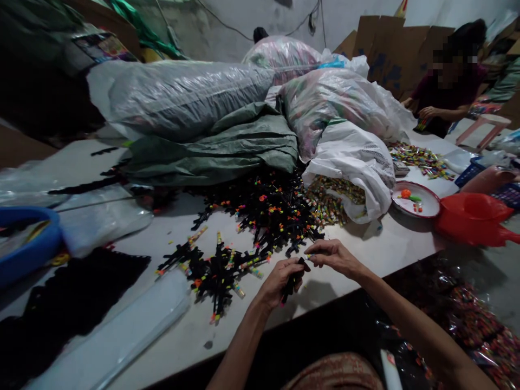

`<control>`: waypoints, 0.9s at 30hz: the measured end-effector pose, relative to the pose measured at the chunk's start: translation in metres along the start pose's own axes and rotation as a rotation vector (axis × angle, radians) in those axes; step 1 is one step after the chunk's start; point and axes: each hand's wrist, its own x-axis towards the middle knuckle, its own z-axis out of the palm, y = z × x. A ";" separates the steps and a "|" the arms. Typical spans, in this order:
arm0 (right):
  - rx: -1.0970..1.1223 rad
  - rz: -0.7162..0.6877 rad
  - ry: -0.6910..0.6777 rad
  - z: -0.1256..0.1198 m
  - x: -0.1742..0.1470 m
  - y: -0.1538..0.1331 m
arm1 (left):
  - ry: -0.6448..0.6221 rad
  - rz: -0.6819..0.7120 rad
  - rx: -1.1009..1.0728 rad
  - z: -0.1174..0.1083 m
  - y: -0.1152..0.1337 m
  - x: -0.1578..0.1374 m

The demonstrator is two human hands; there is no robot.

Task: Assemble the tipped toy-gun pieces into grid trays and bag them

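My left hand (284, 280) is closed around a small black piece (289, 287) with a bit of pink at its lower end, held over the table's front edge. Close beside it, my right hand (331, 257) has its fingertips pinched at a small pale and yellow part, which touches or nearly touches the black piece's top; its kind is too small to tell. Left of the hands lies a loose pile of black pieces (221, 271) fitted with colourful little tubes. Behind them spreads a bigger heap of black pieces (268, 208) with orange, pink and yellow ends.
A white sack (349, 162) spills small colourful tubes (329, 200). Behind stand large stuffed plastic bags (187, 97). To the right are a rimmed plate (422, 208) and a red plastic container (473, 216); at left, a blue basin (28, 244). Another person (447, 92) sits far right.
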 end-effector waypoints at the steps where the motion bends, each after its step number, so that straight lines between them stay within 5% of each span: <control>1: 0.001 -0.009 -0.007 -0.001 -0.001 0.000 | -0.023 0.004 0.025 0.001 0.000 0.000; 17: -0.068 -0.185 -0.172 -0.006 0.001 -0.002 | -0.230 -0.122 0.027 -0.004 0.000 -0.003; 23: -0.317 -0.180 -0.294 -0.003 -0.001 -0.017 | -0.349 -0.220 -0.068 -0.002 -0.010 -0.006; 27: -0.541 -0.202 -0.379 0.008 -0.007 -0.026 | -0.297 -0.158 0.074 0.001 -0.020 -0.015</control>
